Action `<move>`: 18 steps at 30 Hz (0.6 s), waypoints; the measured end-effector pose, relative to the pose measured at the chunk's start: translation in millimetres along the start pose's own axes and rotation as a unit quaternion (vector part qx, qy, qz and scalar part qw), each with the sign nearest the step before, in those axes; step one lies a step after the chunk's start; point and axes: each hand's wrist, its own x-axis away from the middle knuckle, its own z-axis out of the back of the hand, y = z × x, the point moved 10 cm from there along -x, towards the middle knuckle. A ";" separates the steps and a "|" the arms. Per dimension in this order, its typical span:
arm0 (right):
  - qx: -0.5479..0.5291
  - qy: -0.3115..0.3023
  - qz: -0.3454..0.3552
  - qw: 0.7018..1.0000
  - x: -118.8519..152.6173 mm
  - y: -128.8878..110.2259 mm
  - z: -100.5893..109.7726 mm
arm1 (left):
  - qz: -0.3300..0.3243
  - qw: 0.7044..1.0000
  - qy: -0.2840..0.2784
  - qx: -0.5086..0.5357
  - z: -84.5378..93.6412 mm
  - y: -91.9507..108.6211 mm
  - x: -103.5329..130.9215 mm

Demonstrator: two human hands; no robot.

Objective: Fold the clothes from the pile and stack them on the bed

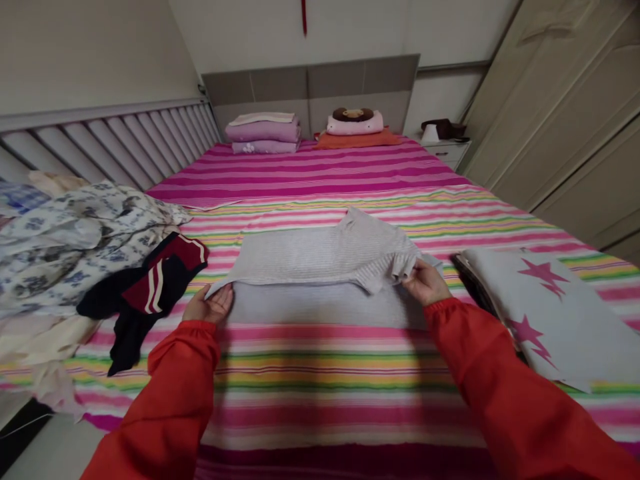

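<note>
Two hands: I see both clamped on cloth and held well apart; the left hand [209, 305] pinches a corner at the hem, the right hand [427, 283] pinches the cuff of the short sleeve [397, 261].
Grey shirt [300, 257]: lies across the middle of the bed [310, 393], between the hands, hem end to the left, sleeve end to the right.
Layers: an upper layer lies over a lower one, which shows as a strip along the near side.
Step in hand: I judge this to be a lengthwise fold, partly made; the upper edge does not yet meet the near edge.
Next move: in my judgement, calls for even tension between both grips, alignment of the two edges, then flattening of the sleeve.
Left field: floral cloth [65, 233] lies in a loose heap; a dark red and navy garment [150, 287] lies just beside it, crumpled.
Right field: a folded pale grey item [565, 313] with pink stars lies flat, apart from the shirt.
</note>
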 end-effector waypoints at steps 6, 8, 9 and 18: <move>-0.054 -0.035 -0.010 0.998 6.6 12.9 -21.0 | -0.113 0.978 -0.059 -0.166 -21.0 -11.8 -4.6; -0.017 -0.034 0.023 0.999 28.5 26.7 -28.0 | -0.225 0.915 -0.114 -0.315 -37.8 -27.6 10.9; 0.032 -0.040 0.060 0.997 43.2 32.2 -34.7 | -0.282 0.862 -0.167 -0.388 -51.9 -44.1 24.7; 0.496 -0.252 0.270 0.786 121.8 75.9 -136.3 | -0.413 0.496 -0.386 -0.659 -119.3 -193.9 92.9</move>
